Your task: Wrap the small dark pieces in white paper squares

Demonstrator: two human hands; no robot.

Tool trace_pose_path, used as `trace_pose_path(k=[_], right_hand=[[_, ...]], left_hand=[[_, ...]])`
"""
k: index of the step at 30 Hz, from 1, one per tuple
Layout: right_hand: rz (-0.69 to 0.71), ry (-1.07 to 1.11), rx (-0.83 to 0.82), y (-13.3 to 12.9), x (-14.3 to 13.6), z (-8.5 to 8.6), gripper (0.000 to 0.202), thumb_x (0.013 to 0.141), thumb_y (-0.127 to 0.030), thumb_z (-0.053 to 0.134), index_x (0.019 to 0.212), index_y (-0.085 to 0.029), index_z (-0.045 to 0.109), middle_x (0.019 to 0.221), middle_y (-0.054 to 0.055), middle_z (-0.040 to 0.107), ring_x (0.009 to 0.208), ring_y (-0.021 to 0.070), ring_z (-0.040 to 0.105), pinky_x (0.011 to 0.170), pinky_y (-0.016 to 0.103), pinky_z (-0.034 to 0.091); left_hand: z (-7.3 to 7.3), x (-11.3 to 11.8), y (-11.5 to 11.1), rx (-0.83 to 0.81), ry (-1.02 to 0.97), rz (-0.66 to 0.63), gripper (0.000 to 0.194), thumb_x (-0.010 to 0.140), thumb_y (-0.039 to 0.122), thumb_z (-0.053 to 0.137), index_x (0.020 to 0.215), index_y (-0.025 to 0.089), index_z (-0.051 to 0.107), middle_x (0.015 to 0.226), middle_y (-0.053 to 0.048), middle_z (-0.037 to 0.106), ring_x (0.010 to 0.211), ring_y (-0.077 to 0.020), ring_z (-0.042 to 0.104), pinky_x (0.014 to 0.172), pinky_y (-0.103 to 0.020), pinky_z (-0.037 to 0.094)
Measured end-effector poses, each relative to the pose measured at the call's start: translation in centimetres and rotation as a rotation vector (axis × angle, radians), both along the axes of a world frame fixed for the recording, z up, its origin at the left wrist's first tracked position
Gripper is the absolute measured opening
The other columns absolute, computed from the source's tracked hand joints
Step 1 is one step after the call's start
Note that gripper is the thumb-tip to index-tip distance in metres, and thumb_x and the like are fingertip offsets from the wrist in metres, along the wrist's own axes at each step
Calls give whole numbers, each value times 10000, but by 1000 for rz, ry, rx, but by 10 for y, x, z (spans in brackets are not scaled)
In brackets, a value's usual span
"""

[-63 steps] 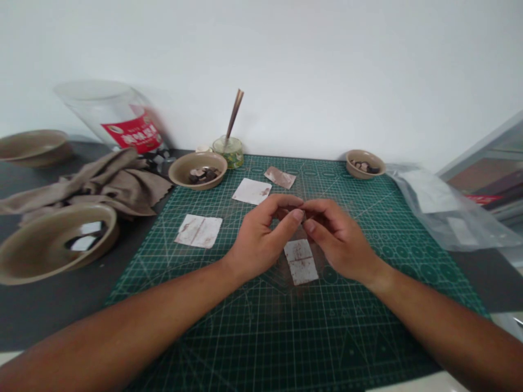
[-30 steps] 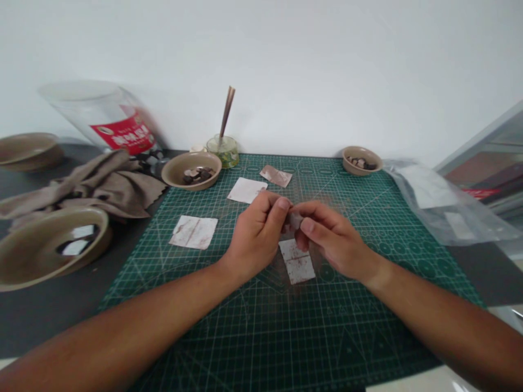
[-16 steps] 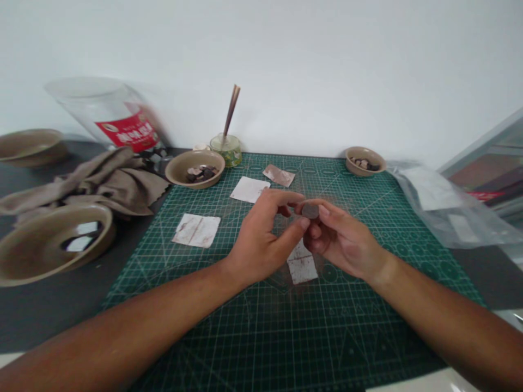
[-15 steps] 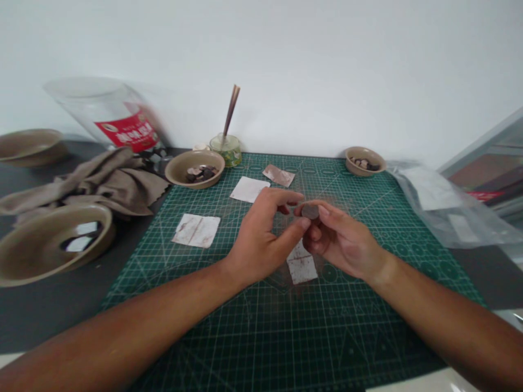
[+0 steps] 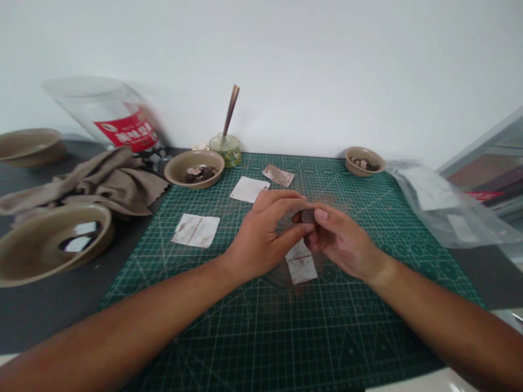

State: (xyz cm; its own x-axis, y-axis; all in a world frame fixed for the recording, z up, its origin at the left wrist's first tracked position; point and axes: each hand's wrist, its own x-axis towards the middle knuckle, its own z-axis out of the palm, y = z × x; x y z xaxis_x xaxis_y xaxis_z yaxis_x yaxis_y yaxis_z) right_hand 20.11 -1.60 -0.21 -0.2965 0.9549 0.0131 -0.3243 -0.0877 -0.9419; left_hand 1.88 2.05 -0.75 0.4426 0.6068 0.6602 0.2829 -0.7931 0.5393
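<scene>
Over the middle of the mat, my right hand (image 5: 341, 239) pinches a small dark round disc (image 5: 308, 216) between thumb and fingers. My left hand (image 5: 267, 231) curls in from the other side, its thumb and fingertips closed at the disc's near and far edges. Fingers partly cover the disc. Beneath the hands lies a creased white paper square (image 5: 302, 268) with brown stains, its upper part hidden. Another stained paper square (image 5: 196, 230) lies to the left. Beyond my left hand are a cleaner white square (image 5: 248, 189) and a brown-smeared piece (image 5: 278, 176).
A green cutting mat (image 5: 253, 337) covers the table. Bowls of dark pieces stand back left (image 5: 195, 170) and back right (image 5: 365, 161). At left are a large bowl (image 5: 24, 245), a brown cloth (image 5: 102, 182) and a clear jar (image 5: 110, 120). A plastic bag (image 5: 445, 201) lies right.
My left hand's fingers have closed in on the disc, which now tilts and shows less of its face. My right hand still grips it, nearly in the same place.
</scene>
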Motion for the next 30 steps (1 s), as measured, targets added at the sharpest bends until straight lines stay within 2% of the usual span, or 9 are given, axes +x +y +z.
trace_pose_path(k=[5,12,18,24,30], right_hand=[[-61,-168,123,1,5,-6,275,937,-432,596,833,-188,668,696,-14,570,579,114,498,520,235,411],[-187,-409,182,-4,1,0,269,941,-364,522,748,-203,618,600,-35,510,519,119,464,462,246,368],[-227,-474,242,-4,-1,3,406,990,-431,464,662,-209,552,571,-30,506,517,118,457,472,256,360],[-219,-422,236,-4,-2,1,421,996,-448,496,654,-206,541,569,-38,503,519,111,455,480,251,354],[-210,-296,150,-4,-4,-4,386,1003,-467,491,761,-197,623,572,-42,516,508,107,451,469,249,339]], left_hand=[[1,1,-2,41,21,-11,252,929,255,689,1175,231,639,1170,-55,678,1128,-210,607,1002,-384,477],[1,3,-2,27,38,6,219,924,252,688,1139,226,655,1155,-59,691,1114,-219,618,992,-404,479],[1,4,-1,27,11,-22,211,906,235,709,1109,226,651,1144,-51,694,1102,-211,617,991,-390,475],[1,4,-2,0,-2,-24,215,905,226,704,1110,226,641,1140,-49,691,1106,-214,613,998,-396,468],[-1,3,0,-54,-32,-15,261,888,250,725,1133,233,638,1166,-49,676,1131,-219,601,1012,-395,461]])
